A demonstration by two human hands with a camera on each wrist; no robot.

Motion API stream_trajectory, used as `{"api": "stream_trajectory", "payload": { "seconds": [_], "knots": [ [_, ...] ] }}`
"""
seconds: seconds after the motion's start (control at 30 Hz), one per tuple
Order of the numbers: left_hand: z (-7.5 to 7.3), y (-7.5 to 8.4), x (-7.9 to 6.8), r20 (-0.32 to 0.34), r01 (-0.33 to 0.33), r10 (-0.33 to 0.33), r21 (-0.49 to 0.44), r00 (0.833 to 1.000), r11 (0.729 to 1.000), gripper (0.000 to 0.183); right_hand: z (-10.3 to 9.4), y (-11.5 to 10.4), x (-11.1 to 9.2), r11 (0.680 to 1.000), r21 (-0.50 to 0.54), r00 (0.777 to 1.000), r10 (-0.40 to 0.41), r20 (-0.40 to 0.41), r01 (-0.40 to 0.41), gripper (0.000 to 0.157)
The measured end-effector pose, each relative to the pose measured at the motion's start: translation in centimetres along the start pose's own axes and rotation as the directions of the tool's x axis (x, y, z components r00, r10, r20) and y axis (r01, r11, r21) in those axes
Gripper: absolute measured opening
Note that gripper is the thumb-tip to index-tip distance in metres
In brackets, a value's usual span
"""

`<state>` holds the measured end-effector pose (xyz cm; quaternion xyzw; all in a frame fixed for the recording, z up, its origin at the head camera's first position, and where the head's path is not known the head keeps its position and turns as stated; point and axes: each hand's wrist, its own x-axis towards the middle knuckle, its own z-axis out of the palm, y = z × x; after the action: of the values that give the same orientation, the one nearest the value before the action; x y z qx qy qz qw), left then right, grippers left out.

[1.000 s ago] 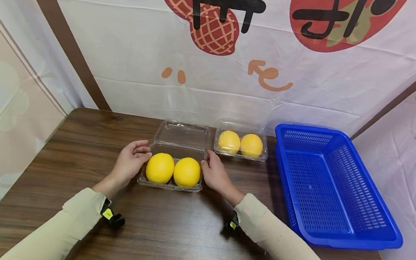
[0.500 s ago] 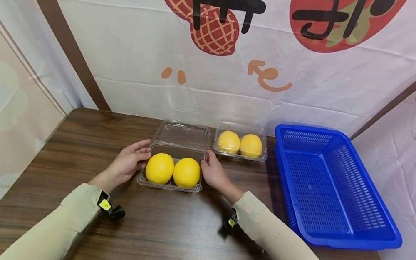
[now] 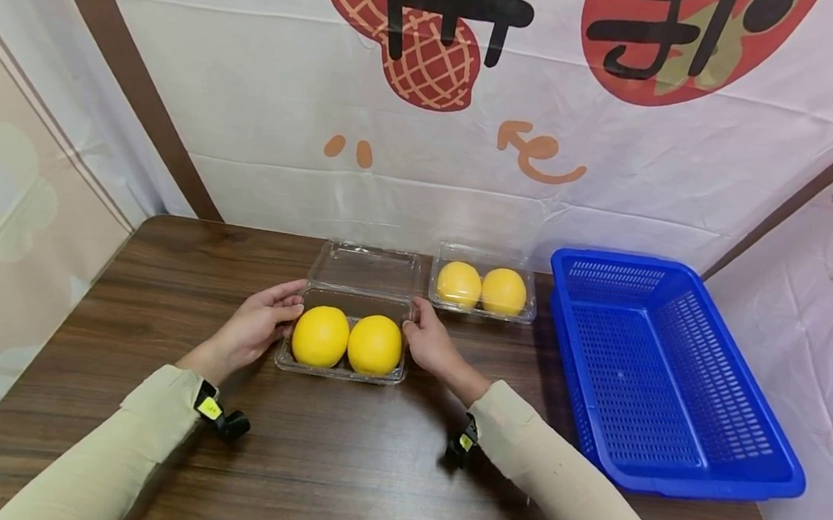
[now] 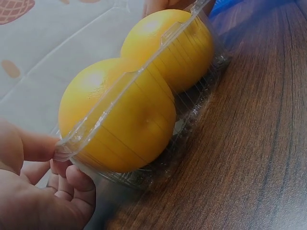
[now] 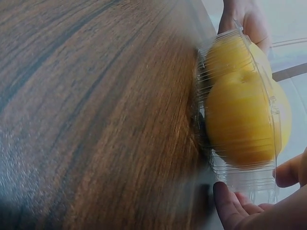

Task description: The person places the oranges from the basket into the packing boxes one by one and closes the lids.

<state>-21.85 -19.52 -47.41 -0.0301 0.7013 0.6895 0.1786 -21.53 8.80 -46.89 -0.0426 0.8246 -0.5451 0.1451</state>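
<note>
A clear plastic clamshell box [image 3: 340, 374] stands on the table with its lid [image 3: 365, 269] folded back behind it. Two round yellow citrus fruits [image 3: 320, 336] lie side by side in its base. My left hand [image 3: 253, 330] pinches the rim at the box's left end; in the left wrist view the thumb presses on the rim corner, with curled fingers below. At the other end my right hand [image 3: 434, 347] grips the box wall. The right wrist view has its thumb [image 5: 288, 172] against the rim and its fingers [image 5: 228, 206] along the outside.
A second clear box [image 3: 481, 310], lid down, holds two similar fruits [image 3: 504, 292] behind and to the right. The blue perforated basket [image 3: 598, 441] stands on the right of the brown wooden table [image 3: 336, 470]. A printed cloth [image 3: 275, 87] hangs behind.
My left hand has shifted slightly, its thumb now lying on the box's rim and the wrist a little further left. The box, fruits and right hand stay nearly in place.
</note>
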Motion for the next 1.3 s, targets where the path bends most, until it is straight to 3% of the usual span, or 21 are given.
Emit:
{"api": "stream_trajectory", "payload": {
  "seconds": [0.67,1.03,1.3],
  "knots": [
    [-0.03,0.16,-0.05,0.033,-0.014,0.015,-0.029,0.999,0.999,0.059,-0.39,-0.68,-0.18,1.000,-0.005,1.000,-0.001,-0.005,0.001,0.050],
    [-0.34,-0.13,0.11,0.042,-0.021,0.025,-0.085,0.999,0.996,0.056,-0.32,-0.60,-0.33,0.998,0.056,0.999,0.008,-0.049,-0.005,0.050],
    [-0.38,-0.25,0.12,0.043,-0.030,0.038,-0.170,0.998,0.985,0.051,-0.44,-0.38,-0.13,0.996,0.091,0.996,-0.016,-0.084,0.024,0.060]
  ]
}}
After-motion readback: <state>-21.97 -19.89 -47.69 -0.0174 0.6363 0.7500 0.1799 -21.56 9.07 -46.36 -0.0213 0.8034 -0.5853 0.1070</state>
